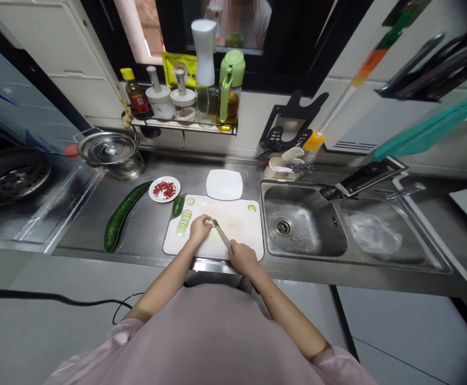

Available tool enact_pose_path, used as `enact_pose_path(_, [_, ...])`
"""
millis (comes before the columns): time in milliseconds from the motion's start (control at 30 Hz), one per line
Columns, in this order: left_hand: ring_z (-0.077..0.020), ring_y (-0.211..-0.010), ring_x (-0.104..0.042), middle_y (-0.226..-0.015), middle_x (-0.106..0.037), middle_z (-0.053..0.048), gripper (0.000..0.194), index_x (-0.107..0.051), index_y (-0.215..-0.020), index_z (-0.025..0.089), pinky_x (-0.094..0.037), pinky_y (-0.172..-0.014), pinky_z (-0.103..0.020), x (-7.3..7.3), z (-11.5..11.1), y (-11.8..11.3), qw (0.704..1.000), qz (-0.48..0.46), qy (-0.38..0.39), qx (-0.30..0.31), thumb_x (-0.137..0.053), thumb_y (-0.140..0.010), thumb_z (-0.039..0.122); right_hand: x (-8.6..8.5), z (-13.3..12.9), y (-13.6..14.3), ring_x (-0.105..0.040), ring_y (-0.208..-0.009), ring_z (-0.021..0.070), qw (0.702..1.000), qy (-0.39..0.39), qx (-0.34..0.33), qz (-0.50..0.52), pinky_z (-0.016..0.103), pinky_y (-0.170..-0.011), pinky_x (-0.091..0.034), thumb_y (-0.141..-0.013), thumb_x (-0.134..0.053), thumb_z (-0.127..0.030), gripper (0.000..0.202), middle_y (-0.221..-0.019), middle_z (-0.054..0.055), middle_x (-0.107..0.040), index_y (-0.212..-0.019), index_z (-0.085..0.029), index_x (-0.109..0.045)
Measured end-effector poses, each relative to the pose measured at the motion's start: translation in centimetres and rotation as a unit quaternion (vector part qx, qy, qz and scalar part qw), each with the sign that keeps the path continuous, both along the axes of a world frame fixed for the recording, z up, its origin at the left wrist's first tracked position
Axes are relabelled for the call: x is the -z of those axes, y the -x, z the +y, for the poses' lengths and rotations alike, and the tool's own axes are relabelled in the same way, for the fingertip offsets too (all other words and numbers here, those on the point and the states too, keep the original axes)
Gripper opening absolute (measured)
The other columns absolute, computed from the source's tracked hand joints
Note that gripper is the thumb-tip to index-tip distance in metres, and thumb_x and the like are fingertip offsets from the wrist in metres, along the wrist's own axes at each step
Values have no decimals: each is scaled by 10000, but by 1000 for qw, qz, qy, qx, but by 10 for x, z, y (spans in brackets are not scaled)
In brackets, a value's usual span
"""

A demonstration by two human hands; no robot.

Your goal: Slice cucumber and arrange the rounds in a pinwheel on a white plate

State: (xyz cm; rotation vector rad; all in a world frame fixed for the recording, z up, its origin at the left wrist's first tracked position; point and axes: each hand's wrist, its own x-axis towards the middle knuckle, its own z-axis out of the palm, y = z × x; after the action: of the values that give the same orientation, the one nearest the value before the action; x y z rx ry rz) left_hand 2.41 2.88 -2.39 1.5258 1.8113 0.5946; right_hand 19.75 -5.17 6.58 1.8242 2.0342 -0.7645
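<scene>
My right hand grips a knife by its handle, the blade slanting up and left over the white cutting board. At the blade's tip, my left hand pinches a small pale green cucumber slice. A row of overlapping cucumber slices lies on the board left of that hand, and a single slice sits above the row. Near the board's upper right corner lies a small cucumber piece. A short dark green cucumber end rests at the upper left edge.
A whole cucumber and a plate of chopped red pieces stand to the left. Behind the board is a white plate. The steel sink adjoins on the right. A lidded pot and a condiment rack stand at the back.
</scene>
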Motion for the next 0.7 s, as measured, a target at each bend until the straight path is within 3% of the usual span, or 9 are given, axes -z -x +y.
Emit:
enact_pose_path(433, [-133,-702,-576,-738,-631,12,228,-649,-973,193,-395,-658,-228,5,1,-1,1000,7,10,-8,-645,-745,198,-1,5,2,-647,-995,272,999,30,-31,-13,342,-759,-438,-930,-313,-156,313,-1027,167,-682,-1183,-154,-498])
enact_pose_path(700, [-141,-726,-583,-758,-640,5,220,-636,-980,195,-386,-658,-230,5,1,-2,1000,15,12,-4,-640,-762,220,4,5,8,-650,-1002,275,999,44,-12,-14,335,-751,-450,-913,-360,-132,293,-1030,176,-677,-1175,-140,-489])
